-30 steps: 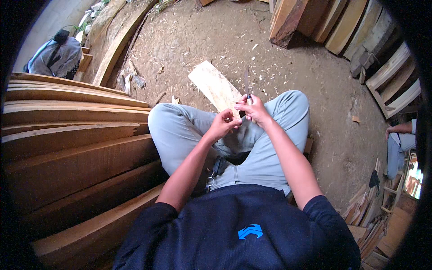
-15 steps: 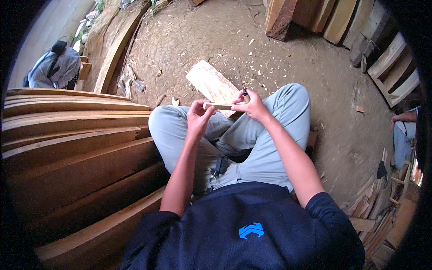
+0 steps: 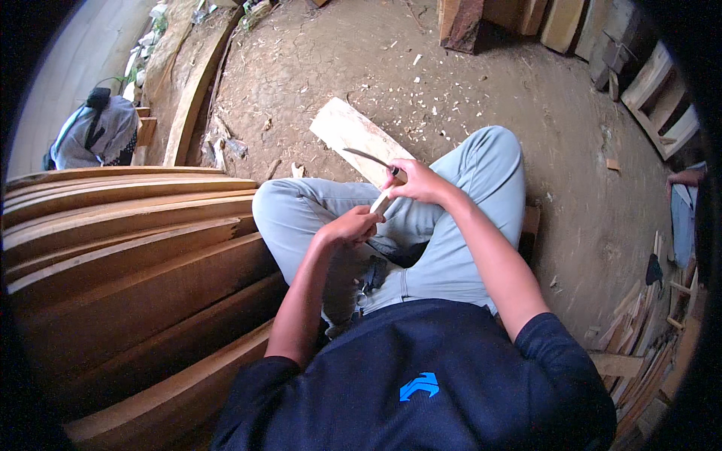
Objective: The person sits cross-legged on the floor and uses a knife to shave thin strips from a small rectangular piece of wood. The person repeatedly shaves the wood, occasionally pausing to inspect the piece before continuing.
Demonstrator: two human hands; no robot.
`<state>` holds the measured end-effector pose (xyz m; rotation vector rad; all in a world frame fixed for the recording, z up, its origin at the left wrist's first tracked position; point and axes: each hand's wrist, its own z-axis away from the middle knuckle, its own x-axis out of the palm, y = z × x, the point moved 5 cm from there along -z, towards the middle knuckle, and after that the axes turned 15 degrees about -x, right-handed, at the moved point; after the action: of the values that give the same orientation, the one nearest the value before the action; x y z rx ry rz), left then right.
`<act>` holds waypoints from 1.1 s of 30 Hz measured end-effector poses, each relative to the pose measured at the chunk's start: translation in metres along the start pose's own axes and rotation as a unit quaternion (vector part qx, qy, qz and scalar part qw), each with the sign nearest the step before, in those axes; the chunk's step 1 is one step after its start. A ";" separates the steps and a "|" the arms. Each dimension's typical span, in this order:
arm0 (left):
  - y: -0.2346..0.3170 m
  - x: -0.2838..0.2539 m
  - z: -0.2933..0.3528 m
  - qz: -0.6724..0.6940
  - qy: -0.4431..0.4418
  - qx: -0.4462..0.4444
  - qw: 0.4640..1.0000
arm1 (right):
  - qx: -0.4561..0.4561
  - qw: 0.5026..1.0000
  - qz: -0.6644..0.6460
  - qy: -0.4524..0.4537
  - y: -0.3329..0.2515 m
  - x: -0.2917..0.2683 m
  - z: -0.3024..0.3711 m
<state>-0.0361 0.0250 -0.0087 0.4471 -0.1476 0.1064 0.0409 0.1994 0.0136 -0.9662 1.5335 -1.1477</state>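
My left hand point(image 3: 352, 226) is closed round the near end of a small pale wood stick point(image 3: 383, 201), over my lap. The stick slants up and away to my right hand point(image 3: 418, 183), whose fingers touch its far end. That hand also grips the handle of a knife point(image 3: 366, 155); its dark, slightly curved blade points left and away. Beneath the blade, a pale wooden board point(image 3: 348, 129) lies slanted on the ground, its near end hidden by my hands and legs.
Long curved-looking planks point(image 3: 128, 225) are stacked at my left. Wood chips point(image 3: 434, 110) litter the dirt floor ahead. Thick timbers point(image 3: 564, 26) stand at the far right, and wood scraps point(image 3: 639, 331) pile up at the near right. A grey cloth bundle point(image 3: 101, 134) sits at the far left.
The wood stick has swung from lying crosswise to pointing away from me. My left hand came nearer and right; the knife blade turned from pointing away to pointing left.
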 end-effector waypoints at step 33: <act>0.039 0.035 -0.004 0.138 0.227 0.028 0.964 | 0.248 0.897 0.362 -0.055 -0.085 0.003 0.076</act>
<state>-0.0067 0.0640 0.0098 0.4468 0.2470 0.4841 0.1179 0.1595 0.0879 -0.0775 1.2394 -0.8420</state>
